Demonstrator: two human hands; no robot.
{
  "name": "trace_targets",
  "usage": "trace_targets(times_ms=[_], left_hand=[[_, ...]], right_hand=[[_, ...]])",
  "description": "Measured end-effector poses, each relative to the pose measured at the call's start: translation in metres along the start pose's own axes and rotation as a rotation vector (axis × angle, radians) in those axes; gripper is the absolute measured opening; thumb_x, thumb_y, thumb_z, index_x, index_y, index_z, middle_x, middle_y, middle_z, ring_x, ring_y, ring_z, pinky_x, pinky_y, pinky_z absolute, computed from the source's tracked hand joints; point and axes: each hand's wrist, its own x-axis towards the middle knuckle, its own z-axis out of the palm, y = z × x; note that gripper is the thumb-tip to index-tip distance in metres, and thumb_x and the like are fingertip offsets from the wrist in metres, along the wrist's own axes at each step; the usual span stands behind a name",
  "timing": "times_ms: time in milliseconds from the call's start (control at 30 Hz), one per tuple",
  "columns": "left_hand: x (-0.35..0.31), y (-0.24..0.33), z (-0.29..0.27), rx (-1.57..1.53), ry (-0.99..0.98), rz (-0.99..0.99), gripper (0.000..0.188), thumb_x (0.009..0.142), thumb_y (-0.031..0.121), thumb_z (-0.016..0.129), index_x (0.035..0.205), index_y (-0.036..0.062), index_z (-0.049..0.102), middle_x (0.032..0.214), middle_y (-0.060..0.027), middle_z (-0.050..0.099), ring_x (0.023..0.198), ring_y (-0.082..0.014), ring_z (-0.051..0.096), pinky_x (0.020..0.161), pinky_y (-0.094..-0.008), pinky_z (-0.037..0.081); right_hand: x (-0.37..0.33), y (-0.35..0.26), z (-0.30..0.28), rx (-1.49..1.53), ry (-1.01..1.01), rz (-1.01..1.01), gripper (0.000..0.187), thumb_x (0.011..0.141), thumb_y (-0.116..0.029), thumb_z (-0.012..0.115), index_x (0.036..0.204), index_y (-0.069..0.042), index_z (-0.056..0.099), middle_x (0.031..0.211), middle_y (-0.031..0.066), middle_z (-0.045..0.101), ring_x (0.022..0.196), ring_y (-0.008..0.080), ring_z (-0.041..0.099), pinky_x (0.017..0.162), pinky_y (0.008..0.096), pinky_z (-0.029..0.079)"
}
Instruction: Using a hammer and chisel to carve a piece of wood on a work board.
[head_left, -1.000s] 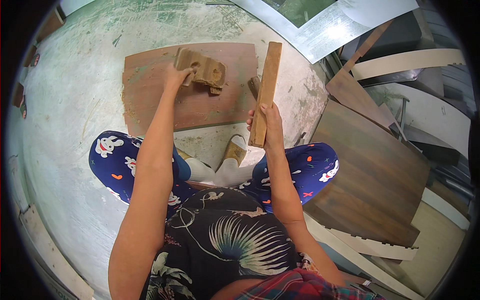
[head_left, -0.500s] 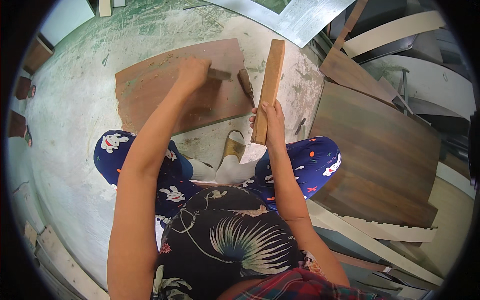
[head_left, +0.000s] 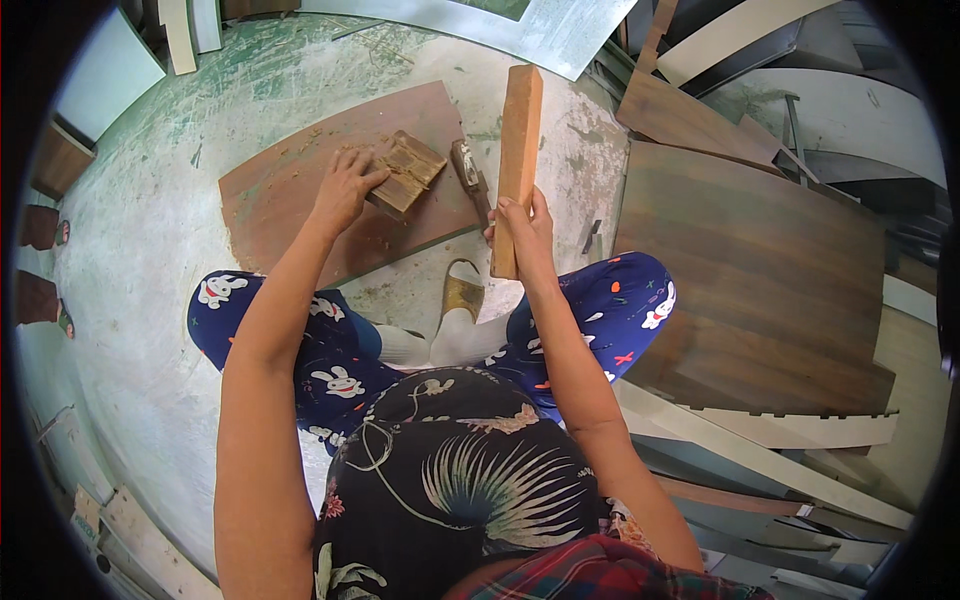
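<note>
My right hand [head_left: 525, 230] grips the lower part of a long, squared wooden block [head_left: 518, 160], held upright above the floor. My left hand [head_left: 345, 190] has its fingers loosely spread at the left edge of a worn, grooved piece of wood [head_left: 412, 165]; thumb and fingertips seem to touch it, though contact is hard to tell. That piece lies over a reddish-brown board [head_left: 290, 200] on the floor, which is strewn with wood shavings. By the board's right edge rests a dark tool [head_left: 468, 175] with a pale patch, its kind unclear.
A large dark-brown panel [head_left: 740, 280] and stacked boards fill the right side. A pale metal-like frame [head_left: 545, 35] lies at the far edge. Another person's feet [head_left: 62, 318] show at the left. My slipper [head_left: 462, 290] is just this side of the board.
My left hand has drawn back and lower, its fingers loosening; the grooved wood, blurred beneath it before, now lies in plain sight. The view has shifted slightly, and my right hand still holds the block.
</note>
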Motion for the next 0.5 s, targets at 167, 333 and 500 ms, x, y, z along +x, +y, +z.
trace_targets(times_ms=[167, 333, 500], left_hand=[[-0.008, -0.017, 0.020, 0.043, 0.063, -0.248, 0.063, 0.080, 0.003, 0.061, 0.139, 0.0211, 0.051, 0.150, -0.0211, 0.036, 0.141, -0.0342, 0.032, 0.112, -0.0542, 0.030], [-0.005, -0.009, 0.035, -0.710, 0.155, -0.822, 0.091, 0.083, 0.006, 0.063, 0.155, 0.0041, 0.006, 0.125, -0.0322, 0.055, 0.115, -0.0436, 0.057, 0.098, -0.0526, 0.046], [0.008, -0.016, 0.017, -1.432, 0.060, -1.144, 0.071, 0.088, 0.011, 0.062, 0.148, 0.0006, 0.025, 0.111, -0.0187, 0.062, 0.094, -0.0315, 0.065, 0.079, -0.0484, 0.053]], right_hand=[[0.003, 0.005, 0.001, -0.008, -0.020, 0.077, 0.042, 0.089, -0.025, 0.063, 0.121, -0.004, 0.047, 0.082, 0.0093, 0.061, 0.059, 0.0164, 0.063, 0.051, 0.0271, 0.050], [0.000, 0.004, -0.001, -0.042, -0.007, 0.117, 0.041, 0.089, -0.026, 0.063, 0.120, -0.005, 0.048, 0.082, 0.0092, 0.061, 0.060, 0.0167, 0.063, 0.051, 0.0276, 0.050], [0.003, 0.014, 0.002, -0.068, -0.016, 0.082, 0.042, 0.089, -0.028, 0.063, 0.121, -0.005, 0.048, 0.082, 0.0086, 0.060, 0.059, 0.0164, 0.062, 0.050, 0.0278, 0.050]])
